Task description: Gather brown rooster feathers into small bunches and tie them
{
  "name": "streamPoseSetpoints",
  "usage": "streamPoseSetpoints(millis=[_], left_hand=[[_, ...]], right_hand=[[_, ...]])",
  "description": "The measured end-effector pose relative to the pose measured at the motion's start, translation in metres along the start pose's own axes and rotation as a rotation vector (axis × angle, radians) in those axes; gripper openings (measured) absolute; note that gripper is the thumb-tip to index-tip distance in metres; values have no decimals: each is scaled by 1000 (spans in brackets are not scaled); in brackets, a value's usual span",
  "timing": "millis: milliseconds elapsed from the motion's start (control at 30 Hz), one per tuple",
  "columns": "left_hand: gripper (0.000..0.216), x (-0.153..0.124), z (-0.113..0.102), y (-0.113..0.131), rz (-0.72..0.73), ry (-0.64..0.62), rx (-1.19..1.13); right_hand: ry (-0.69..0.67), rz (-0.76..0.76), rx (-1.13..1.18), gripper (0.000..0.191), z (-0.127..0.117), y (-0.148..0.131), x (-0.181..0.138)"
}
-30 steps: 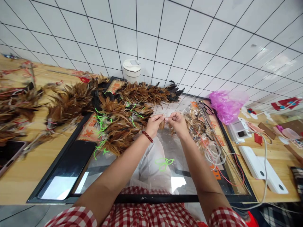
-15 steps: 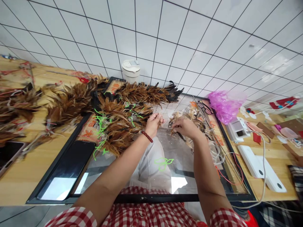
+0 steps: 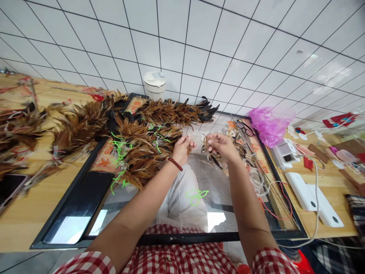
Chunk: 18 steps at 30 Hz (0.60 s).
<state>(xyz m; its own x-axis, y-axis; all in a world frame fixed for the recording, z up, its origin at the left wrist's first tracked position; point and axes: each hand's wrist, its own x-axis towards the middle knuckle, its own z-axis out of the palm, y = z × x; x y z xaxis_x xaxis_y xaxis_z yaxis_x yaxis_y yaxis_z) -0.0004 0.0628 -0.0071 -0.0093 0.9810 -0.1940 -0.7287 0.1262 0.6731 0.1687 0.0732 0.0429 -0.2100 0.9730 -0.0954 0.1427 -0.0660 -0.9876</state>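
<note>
My left hand (image 3: 183,149) is closed in a pinch above the glass panel (image 3: 182,217); what its fingertips hold is too small to make out. Just right of it, my right hand (image 3: 221,146) pinches a small brown feather (image 3: 207,144) pointing downward. Beneath and beyond the right hand lies a loose heap of pale and dark feathers (image 3: 241,150). Left of my left hand are thick brown feather bundles (image 3: 142,163), bound with bright green ties (image 3: 121,152). A loose green tie (image 3: 196,195) rests on the glass between my forearms.
A dark phone (image 3: 81,203) lies on the panel's left side. Along the back are a long feather garland (image 3: 171,112) and a white lidded container (image 3: 154,84). To the right are glasses (image 3: 246,128), a pink plastic bag (image 3: 269,123), white power banks (image 3: 313,198) and cables.
My right hand has lifted from the feather heap and turned inward, bringing a feather closer to my left hand. My left hand stays pinched, nearly in place. The view has shifted slightly.
</note>
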Motion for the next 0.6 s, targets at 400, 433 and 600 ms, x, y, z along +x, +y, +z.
streamPoseSetpoints(millis=[400,433,600], left_hand=[[29,0,-2,2,-17,-30,-54],[29,0,-2,2,-20,-28,-53],[28,0,-1,2,-26,-31,-59]], right_hand=[[-405,-464,-897,36,4,5,-6],[-444,-459,-925,38,7,7,-6],[-509,-414,-922,19,10,13,-3]])
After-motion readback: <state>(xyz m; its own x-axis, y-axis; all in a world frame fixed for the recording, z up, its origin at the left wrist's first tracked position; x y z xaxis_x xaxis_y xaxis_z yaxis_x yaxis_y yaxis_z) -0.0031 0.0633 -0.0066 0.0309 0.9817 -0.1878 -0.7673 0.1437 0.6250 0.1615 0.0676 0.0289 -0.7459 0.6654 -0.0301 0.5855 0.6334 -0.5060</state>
